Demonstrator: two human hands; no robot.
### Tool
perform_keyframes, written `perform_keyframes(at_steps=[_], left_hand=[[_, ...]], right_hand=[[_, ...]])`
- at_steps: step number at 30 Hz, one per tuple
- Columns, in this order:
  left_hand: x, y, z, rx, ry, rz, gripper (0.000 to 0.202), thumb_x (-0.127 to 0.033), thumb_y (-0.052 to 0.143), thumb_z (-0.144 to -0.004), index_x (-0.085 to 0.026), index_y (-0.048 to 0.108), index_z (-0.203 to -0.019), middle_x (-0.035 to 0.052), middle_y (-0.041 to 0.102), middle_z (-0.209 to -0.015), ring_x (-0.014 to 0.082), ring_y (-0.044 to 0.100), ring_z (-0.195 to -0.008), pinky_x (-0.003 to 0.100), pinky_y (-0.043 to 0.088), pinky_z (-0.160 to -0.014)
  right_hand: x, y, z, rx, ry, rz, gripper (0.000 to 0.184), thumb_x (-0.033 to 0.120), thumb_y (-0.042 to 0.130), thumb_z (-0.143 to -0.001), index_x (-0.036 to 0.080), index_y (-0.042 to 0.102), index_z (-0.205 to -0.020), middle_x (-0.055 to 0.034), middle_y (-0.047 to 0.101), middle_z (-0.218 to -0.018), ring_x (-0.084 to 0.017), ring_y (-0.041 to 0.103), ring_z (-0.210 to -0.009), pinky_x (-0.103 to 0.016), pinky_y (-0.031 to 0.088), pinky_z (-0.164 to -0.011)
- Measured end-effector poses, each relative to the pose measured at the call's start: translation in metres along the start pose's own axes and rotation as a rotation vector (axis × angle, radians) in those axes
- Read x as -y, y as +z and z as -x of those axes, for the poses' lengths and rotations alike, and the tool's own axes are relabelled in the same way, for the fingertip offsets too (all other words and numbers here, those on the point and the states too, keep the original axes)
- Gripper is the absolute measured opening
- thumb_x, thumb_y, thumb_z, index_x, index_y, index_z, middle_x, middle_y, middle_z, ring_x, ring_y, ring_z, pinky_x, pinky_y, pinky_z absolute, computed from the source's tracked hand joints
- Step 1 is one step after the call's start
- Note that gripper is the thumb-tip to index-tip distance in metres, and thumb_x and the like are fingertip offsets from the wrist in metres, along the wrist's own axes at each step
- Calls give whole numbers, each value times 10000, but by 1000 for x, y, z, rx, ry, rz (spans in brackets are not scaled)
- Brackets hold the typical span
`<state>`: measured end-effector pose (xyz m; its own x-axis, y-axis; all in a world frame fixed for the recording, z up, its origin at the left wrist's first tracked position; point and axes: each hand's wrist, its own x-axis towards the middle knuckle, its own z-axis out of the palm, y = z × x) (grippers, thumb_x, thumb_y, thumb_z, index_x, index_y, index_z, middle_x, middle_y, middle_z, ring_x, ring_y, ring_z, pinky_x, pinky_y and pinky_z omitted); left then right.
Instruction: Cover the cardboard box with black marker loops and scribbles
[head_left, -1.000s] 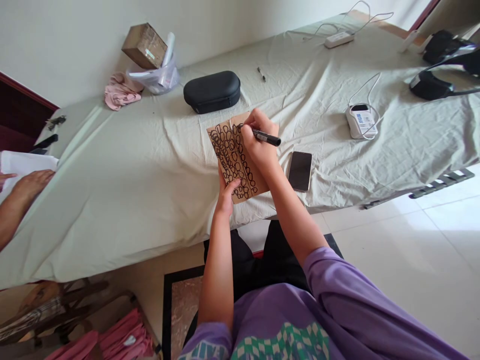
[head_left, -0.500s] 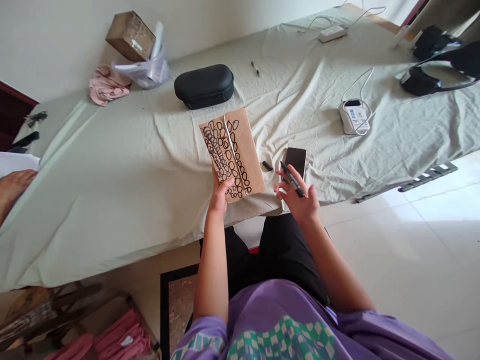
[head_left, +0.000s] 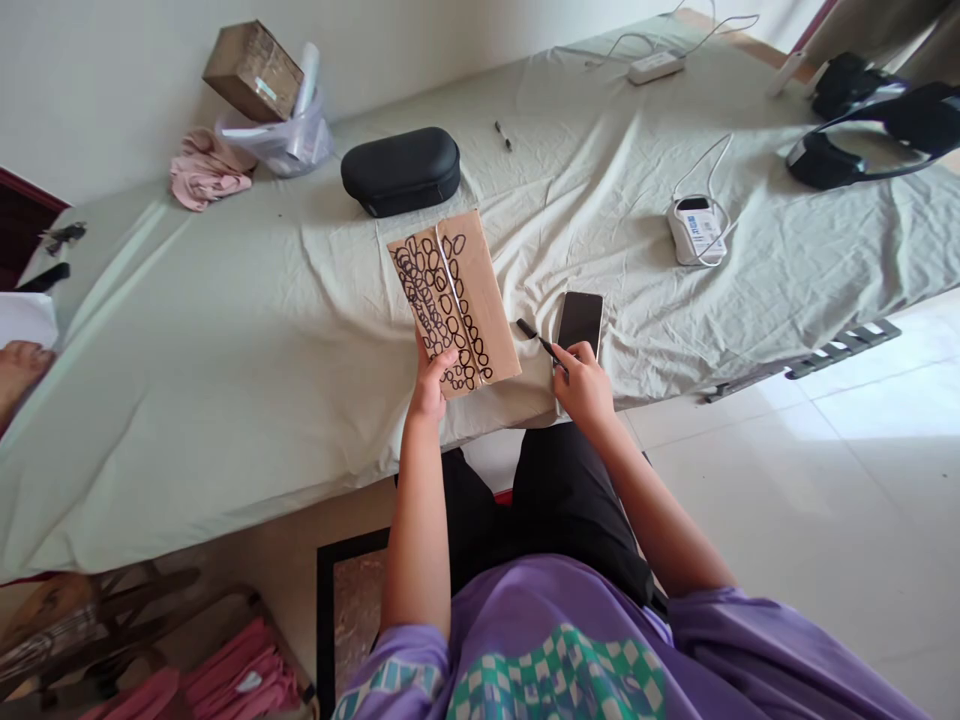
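Observation:
My left hand (head_left: 430, 388) grips the lower edge of a brown kraft card (head_left: 480, 290), which is covered in hand-drawn black loops and has a pale line running down it. My right hand (head_left: 585, 388) is off the card and pinches a slim black marker (head_left: 538, 339), which points up and left over the cloth. The marker's far end lies close to the card's right edge. A black smartphone (head_left: 580, 325) lies just beyond my right fingers, partly hidden by them at its lower end.
A pale green sheet (head_left: 225, 340) covers the long surface. On it are a black zip case (head_left: 400, 172), a small pen (head_left: 504, 135), a white device with a cable (head_left: 696, 230), a power strip (head_left: 656, 67) and black headphones (head_left: 829, 160). Another person's hand (head_left: 19, 370) shows at the left edge.
My right hand has moved off the card, down and right toward the phone, with the marker in it. The left hand keeps the card, and the view has shifted slightly.

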<state>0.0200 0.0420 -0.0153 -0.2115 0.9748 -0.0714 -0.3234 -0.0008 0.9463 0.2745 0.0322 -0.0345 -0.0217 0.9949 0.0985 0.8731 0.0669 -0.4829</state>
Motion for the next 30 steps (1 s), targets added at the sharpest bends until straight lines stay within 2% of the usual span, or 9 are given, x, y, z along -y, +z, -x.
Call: perform_keyframes(at_steps=[2,6,14,17,21,24,27,30], left_hand=[[0,0,0,2,6,-4,925,-480,834,-735,-370,494,-1588,8,617,-1592,336,486,-1574,524,373,-1339],[1,0,-1,-1,-2,-1,908,-473,839,-723,-380,519,-1567,-11,605,-1608,330,441,-1605,514,365,-1345],[1,0,-1,-1,-3,-7,913,-481,838,-735,-383,506,-1580,-3,603,-1610,335,453,-1598,540,348,-1350],[1,0,-1,6,-7,-3,916,-487,839,-734,-379,505,-1580,1,604,-1608,333,447,-1602,542,352,-1346],[3,-2,-1,6,-31,-7,903,-484,839,-736,-362,517,-1571,17,632,-1580,334,425,-1615,540,351,-1346],[3,-2,0,-5,-50,10,922,-466,844,-724,-359,512,-1577,13,627,-1589,338,426,-1614,537,363,-1340],[2,-1,2,-4,-56,15,936,-467,843,-722,-374,499,-1588,-2,613,-1605,340,434,-1609,542,372,-1337],[0,1,4,9,-27,-8,921,-483,838,-730,-379,505,-1582,-2,624,-1590,333,422,-1618,542,352,-1348]], right_hand=[[4,0,-2,-25,18,39,543,176,477,-967,180,719,-1454,-167,673,-1246,-293,671,-960,-396,548,-753],[8,3,-6,-47,-37,63,523,150,477,-969,171,750,-1414,-173,692,-1176,-337,597,-1096,-414,537,-823],[16,16,-23,-36,-34,71,513,143,468,-988,166,743,-1420,-185,682,-1173,-339,535,-1070,-438,491,-917],[19,23,-32,-67,-51,84,476,220,518,-979,172,750,-1392,-184,687,-1160,-349,530,-1059,-449,472,-906],[30,34,-50,-94,6,137,412,355,595,-978,130,762,-1279,-229,676,-1176,-383,521,-1115,-473,435,-924],[39,40,-63,-60,28,150,323,310,551,-1003,111,746,-1168,-253,675,-1212,-393,532,-1158,-496,405,-965],[42,43,-70,-73,12,33,299,269,475,-1019,119,704,-1140,-246,680,-1218,-366,570,-1126,-493,408,-977],[42,44,-70,-176,-9,-300,301,292,377,-1028,161,633,-1115,-199,675,-1143,-299,592,-1013,-443,450,-912]])
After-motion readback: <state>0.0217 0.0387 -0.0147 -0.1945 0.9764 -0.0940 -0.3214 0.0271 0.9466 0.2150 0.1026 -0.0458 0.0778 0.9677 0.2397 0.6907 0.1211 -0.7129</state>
